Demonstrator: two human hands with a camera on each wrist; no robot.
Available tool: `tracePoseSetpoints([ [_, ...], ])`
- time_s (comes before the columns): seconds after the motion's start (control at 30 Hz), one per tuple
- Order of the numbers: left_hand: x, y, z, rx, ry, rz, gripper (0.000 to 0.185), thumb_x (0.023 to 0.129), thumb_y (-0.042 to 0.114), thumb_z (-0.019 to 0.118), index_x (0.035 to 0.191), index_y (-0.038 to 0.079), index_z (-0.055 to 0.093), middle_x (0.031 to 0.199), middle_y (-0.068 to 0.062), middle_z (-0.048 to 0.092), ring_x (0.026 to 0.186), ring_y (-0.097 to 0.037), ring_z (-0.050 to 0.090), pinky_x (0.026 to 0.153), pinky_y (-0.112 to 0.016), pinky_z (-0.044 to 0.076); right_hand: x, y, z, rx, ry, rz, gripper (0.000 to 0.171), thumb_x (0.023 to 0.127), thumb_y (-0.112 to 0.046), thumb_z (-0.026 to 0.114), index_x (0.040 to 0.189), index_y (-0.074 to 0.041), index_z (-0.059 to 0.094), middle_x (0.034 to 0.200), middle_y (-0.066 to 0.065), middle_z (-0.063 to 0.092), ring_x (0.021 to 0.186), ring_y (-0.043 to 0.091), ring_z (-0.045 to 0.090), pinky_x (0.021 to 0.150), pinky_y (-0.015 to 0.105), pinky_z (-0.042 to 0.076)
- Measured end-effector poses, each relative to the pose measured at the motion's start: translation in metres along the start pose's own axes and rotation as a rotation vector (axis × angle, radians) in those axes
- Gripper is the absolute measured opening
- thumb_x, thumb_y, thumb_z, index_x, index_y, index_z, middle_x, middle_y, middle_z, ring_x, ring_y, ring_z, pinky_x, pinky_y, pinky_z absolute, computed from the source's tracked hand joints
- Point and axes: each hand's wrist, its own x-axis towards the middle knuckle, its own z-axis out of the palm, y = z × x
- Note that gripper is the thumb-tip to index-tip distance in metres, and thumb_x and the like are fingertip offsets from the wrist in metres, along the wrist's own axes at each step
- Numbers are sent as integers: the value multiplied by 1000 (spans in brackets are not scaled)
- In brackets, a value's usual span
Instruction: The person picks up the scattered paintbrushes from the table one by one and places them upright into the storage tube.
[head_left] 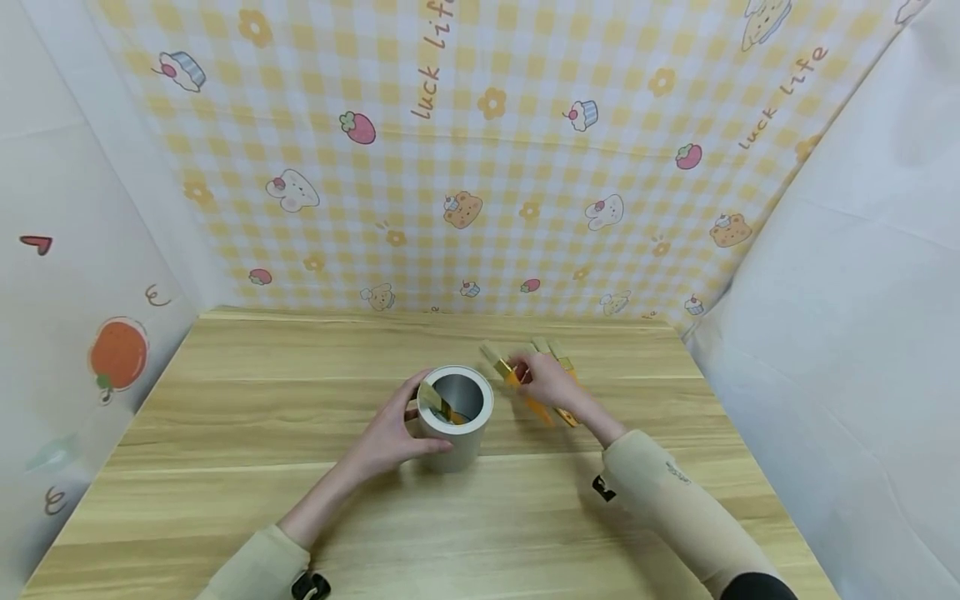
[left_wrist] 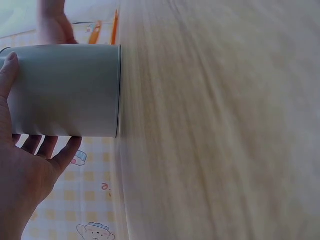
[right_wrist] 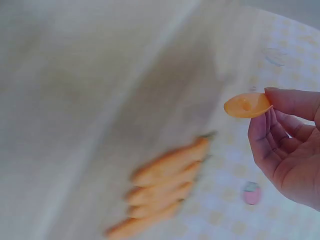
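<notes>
A white cylindrical cup [head_left: 457, 421] stands mid-table, with one gold-ended, orange-handled utensil [head_left: 437, 403] leaning inside it. My left hand [head_left: 390, 433] grips the cup's side; the left wrist view shows the thumb and fingers of that left hand [left_wrist: 25, 165] wrapped round the cup [left_wrist: 65, 90]. Just right of the cup, my right hand [head_left: 543, 379] pinches another orange-handled utensil [head_left: 508, 371], lifted off the table. In the right wrist view the right hand [right_wrist: 290, 145] holds that utensil's orange end [right_wrist: 247, 105] between thumb and fingertips.
Several more orange-handled utensils [head_left: 561, 400] lie side by side on the wooden table [head_left: 225, 417] under my right hand, and the utensils [right_wrist: 165, 190] appear blurred in the right wrist view. A checked yellow backdrop [head_left: 480, 167] and white side sheets close in the table.
</notes>
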Motion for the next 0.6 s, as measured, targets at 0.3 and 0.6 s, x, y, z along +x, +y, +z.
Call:
tracePoseSetpoints([
  [0.3,0,-2,-1,-2,-4,5,105,72,27,95,158,26,35,156,-8,47,140,-36,49,112,-59,51,-9,-46,-43,140,103,-112,43,88,6,71,130,4,61,97,14,65,87,22,64,76,30,57],
  [0.6,2,-2,0,-4,-5,12,104,72,26,96,157,26,36,155,-8,48,140,-34,49,111,-58,51,-20,-84,-64,227,257,-196,42,92,2,71,132,-3,59,102,13,64,93,24,66,76,32,60],
])
